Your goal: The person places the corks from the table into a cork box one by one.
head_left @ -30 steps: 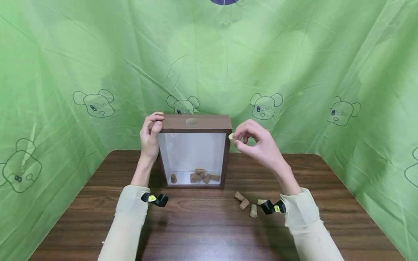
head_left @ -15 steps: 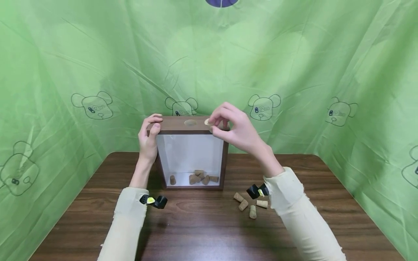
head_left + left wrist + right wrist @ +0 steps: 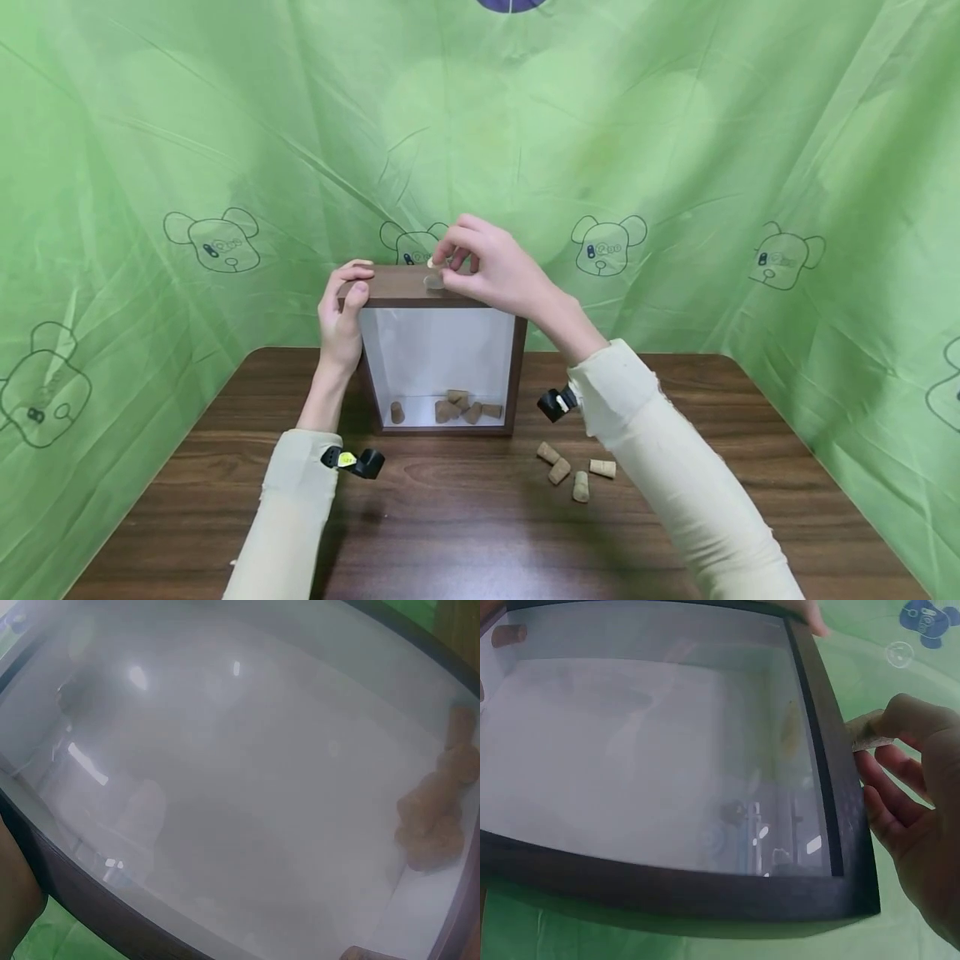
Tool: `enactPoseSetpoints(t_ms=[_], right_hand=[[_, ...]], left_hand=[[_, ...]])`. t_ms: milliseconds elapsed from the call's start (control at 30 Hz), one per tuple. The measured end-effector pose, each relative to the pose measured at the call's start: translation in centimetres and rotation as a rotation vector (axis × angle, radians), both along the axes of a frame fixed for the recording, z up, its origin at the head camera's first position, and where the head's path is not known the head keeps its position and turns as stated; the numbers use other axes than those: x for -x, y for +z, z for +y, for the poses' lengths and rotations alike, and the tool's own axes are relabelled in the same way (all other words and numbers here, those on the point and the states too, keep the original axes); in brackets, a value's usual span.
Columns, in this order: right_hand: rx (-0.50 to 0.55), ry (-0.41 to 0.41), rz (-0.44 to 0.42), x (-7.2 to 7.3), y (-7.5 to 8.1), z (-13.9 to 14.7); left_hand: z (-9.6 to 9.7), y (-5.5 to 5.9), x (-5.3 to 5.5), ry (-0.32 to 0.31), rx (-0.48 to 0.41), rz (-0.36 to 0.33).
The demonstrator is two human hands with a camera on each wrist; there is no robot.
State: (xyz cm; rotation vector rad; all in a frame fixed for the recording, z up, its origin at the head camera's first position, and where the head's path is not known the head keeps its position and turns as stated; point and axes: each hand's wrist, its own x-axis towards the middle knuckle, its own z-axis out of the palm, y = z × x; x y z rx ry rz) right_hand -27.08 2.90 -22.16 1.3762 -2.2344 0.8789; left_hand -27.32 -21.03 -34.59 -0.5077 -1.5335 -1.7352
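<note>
A dark wood shadow box (image 3: pixel 519 367) with a clear front stands upright on the table. My left hand (image 3: pixel 343 312) grips its upper left corner, thumb at the front edge and fingers over the top. Between thumb and fingertips, my right hand (image 3: pixel 495 265) pinches a cork (image 3: pixel 868 731) right at the round hole (image 3: pixel 432 283) in the box's top. Several corks (image 3: pixel 431 817) lie in a heap on the box's floor, seen through the pane. Another cork (image 3: pixel 397 412) stands apart from them at the left inside.
Several loose corks (image 3: pixel 558 472) lie on the wooden table (image 3: pixel 450 533) to the right, in front of the box. A green curtain (image 3: pixel 675 167) with bear drawings hangs behind and at both sides. Black wrist cameras (image 3: pixel 367 463) sit on both sleeves.
My right hand has carried the cork leftward from beside the box's right edge, up and over its top to the hole. The left hand has kept its grip on the corner.
</note>
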Motion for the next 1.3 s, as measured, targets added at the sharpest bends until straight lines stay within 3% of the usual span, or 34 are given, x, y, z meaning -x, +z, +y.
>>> enactPoseSetpoints(t_ms=[267, 433, 933, 1300], right_hand=[[-0.147, -0.067, -0.052, 0.8, 0.2, -1.2], [-0.184, -0.107, -0.067, 0.7, -0.1, -0.8], [-0.076, -0.147, -0.02, -1.1, -0.6, 3.3], [0.068, -0.098, 0.055, -3.2, -1.3, 6.4]], left_hand=[[0.1, 0.1, -0.1, 0.0, -0.008, -0.004], [0.2, 0.1, 0.0, -0.003, -0.006, -0.001], [-0.1, 0.3, 0.0, -0.004, -0.004, 0.003], [-0.2, 0.2, -0.1, 0.016, 0.008, 0.016]])
